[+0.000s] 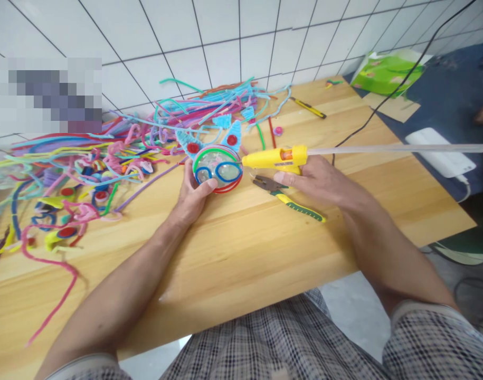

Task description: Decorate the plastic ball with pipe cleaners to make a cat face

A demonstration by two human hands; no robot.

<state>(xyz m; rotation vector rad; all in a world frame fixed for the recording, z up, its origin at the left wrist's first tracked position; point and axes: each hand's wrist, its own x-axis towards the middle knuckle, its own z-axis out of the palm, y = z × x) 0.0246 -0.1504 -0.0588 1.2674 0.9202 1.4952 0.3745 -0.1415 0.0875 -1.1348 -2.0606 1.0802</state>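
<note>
Your left hand (193, 192) cups a round clear plastic craft piece (218, 169) ringed with green, blue and red pipe cleaners. Two blue-rimmed clear circles sit on its face like goggles, and two light blue pointed ears with red dots stand at its top. Your fingers curl around its lower left edge, thumb pressed on the front, holding it just above the wooden surface (241, 253), near the surface's middle.

Your right hand (316, 179) wraps shut around the handle of one yellow hot glue gun (275, 158). Its long axis runs almost level, left to right. The nozzle points left and touches the right rim of the craft piece, while one long translucent glue stick (399, 149) juts from the back toward the right.

One pair of pliers with yellow and green handles (291, 200) lies on the surface under your right hand, jaws pointing up and left. A loose heap of coloured pipe cleaners (106, 153), too many to count, spreads across the far left of the surface. One yellow utility knife (309, 107) lies near the far edge.
</note>
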